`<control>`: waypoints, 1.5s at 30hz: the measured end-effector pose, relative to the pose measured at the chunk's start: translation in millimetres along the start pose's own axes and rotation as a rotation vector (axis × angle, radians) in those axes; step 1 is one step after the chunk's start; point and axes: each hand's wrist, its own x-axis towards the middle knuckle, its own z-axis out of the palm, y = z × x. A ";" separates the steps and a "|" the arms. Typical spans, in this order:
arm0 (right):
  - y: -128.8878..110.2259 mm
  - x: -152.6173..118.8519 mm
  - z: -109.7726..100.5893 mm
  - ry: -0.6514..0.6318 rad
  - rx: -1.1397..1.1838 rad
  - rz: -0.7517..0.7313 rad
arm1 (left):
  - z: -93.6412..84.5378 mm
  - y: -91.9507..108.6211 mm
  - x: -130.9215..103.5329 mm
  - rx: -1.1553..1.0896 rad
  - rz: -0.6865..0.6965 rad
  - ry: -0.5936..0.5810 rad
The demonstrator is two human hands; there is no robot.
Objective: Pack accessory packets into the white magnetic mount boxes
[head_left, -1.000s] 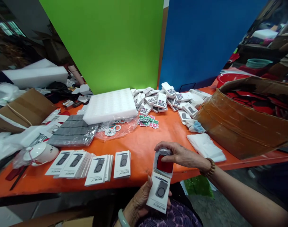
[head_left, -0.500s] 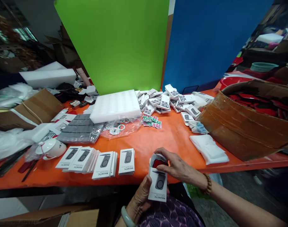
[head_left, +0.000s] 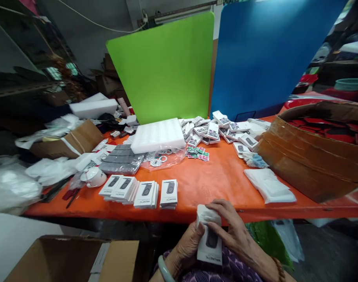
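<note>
A small white box (head_left: 209, 250) marked MAGNETIC, with a dark phone holder printed on its front, is upright over my lap. My left hand (head_left: 188, 246), a pale bangle at its wrist, grips the box from the left side. With my right hand (head_left: 230, 223), fingers bent, I hold the upper end, thumb across the front and fingers over the top. Whitish material shows at that end; what lies inside is hidden. Just ahead, at the table's front, stand similar boxes: a single stack (head_left: 168, 194), another stack (head_left: 146, 194) and a fanned row (head_left: 120, 189).
More boxes lie heaped (head_left: 212, 131) at the back, behind colourful cards (head_left: 198, 152). A foam block (head_left: 158, 135) rests beside ring parts (head_left: 159, 159). On the right are white sleeves (head_left: 269, 186) and a large carton (head_left: 302, 164) of red-black pieces. An open carton (head_left: 120, 258) sits lower left.
The red-and-black piece seen at the box's mouth is out of sight now. My right hand has moved down over the box's upper front. The camera view has shifted.
</note>
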 end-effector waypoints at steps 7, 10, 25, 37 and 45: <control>23.1 -48.5 33.4 0.270 0.558 0.337 | -2.4 -26.2 -15.7 0.248 0.109 0.268; 19.1 -58.7 40.0 0.402 0.693 0.349 | -0.5 -27.3 -24.0 0.337 0.257 0.461; -7.9 -66.1 33.7 0.031 0.823 0.421 | 19.1 -20.6 -63.8 0.716 0.376 0.590; 1.2 -56.5 41.6 -0.202 0.846 0.268 | 32.9 -13.6 -80.0 0.867 0.372 0.800; -2.7 -50.9 45.2 -0.170 1.068 0.411 | 51.5 -6.6 -68.1 0.735 0.388 0.915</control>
